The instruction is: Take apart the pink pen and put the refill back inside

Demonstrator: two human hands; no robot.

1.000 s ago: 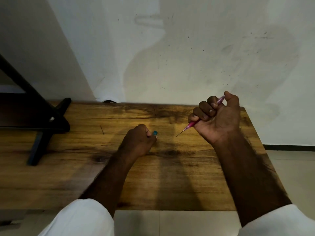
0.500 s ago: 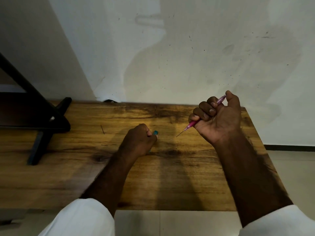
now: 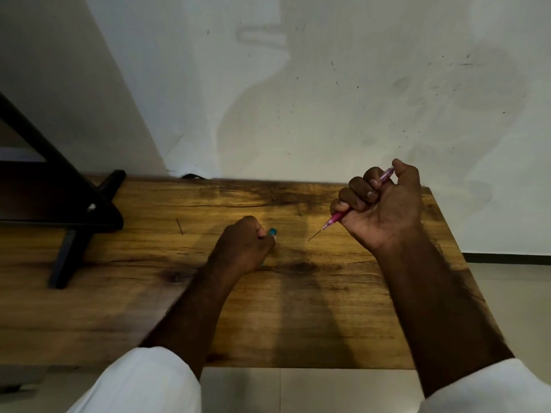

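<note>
My right hand [image 3: 384,204] is closed in a fist around the pink pen [image 3: 335,217], held above the right side of the wooden table [image 3: 298,308]. The pen slants down to the left; its pink back end sticks out by my thumb and a thin dark tip pokes out of the front. My left hand [image 3: 243,245] rests on the table in a fist, closed on a small teal piece [image 3: 272,231] that shows just past the fingers. The rest of that piece is hidden in the hand.
A thin dark stick-like bit [image 3: 179,226] lies on the table left of my left hand. A black stand [image 3: 74,210] occupies the table's far left. A white wall rises behind the table; tiled floor lies to the right and below.
</note>
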